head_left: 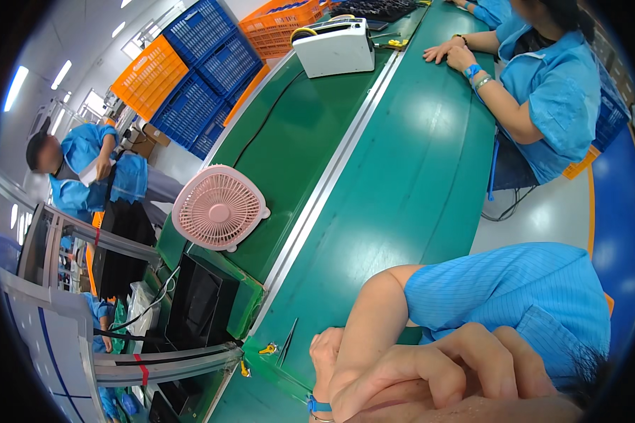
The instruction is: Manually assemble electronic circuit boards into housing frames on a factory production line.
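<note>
Blue crates [199,32] and orange crates [150,77] are standing stacked beyond a long green desk [416,155], along which a pale metal rail [331,169] is running. On the far side of that rail, a pink fan [219,211] is standing near a dark open box [201,296], and a white machine [335,53] is sitting farther up. At the lower edge, the person's right hand [466,363] is looming close to the camera with its fingers loosely bent, pressing against skin; whether it is gripping anything, I cannot tell. Their left hand [326,352] is resting beside the right forearm, partly hidden, so its grasp is not showing clearly either. Dark tweezers [288,342] are lying on the desk just left of the left hand, with a yellow fitting [268,348] sitting beside them. Across the desk at upper right, a co-worker in blue [554,99] is resting their hands together on its surface, while another person [85,169] is standing at far left, holding something white.
</note>
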Available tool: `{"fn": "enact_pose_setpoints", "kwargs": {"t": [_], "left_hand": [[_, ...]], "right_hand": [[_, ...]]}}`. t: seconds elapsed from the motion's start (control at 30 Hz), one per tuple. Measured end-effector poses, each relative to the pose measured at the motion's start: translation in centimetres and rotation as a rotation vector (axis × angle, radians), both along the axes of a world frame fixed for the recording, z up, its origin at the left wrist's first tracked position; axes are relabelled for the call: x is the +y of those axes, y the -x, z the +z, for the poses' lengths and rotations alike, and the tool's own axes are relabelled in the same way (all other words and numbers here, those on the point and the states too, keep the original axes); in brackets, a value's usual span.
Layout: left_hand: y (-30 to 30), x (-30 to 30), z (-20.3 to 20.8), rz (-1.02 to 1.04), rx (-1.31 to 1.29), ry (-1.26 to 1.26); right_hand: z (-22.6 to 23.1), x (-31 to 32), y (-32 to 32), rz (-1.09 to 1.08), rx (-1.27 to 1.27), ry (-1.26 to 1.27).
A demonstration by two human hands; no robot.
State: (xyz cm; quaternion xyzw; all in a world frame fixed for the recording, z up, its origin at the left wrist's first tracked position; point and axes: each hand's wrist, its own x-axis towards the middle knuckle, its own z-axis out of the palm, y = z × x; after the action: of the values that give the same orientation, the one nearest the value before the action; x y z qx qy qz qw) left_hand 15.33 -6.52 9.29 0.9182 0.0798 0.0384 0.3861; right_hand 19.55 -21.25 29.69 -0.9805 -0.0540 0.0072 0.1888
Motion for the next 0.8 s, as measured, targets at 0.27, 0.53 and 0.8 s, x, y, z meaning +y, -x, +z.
{"fn": "enact_pose_setpoints", "kwargs": {"t": [0.27, 0.53, 0.8], "left_hand": [[2.5, 3.2, -1.6, -0.016, 0.008, -0.04], [2.2, 2.7, -1.1, -0.013, 0.042, -0.09], [1.9, 2.3, -3.0, -0.016, 0.065, -0.163]], "right_hand": [[0.5, 2.6, 2.1, 0.006, -0.049, 0.068], [1.7, 2.0, 1.0, 0.026, -0.086, 0.123], [1.8, 0.9, -0.2, 0.049, -0.127, 0.183]]}}
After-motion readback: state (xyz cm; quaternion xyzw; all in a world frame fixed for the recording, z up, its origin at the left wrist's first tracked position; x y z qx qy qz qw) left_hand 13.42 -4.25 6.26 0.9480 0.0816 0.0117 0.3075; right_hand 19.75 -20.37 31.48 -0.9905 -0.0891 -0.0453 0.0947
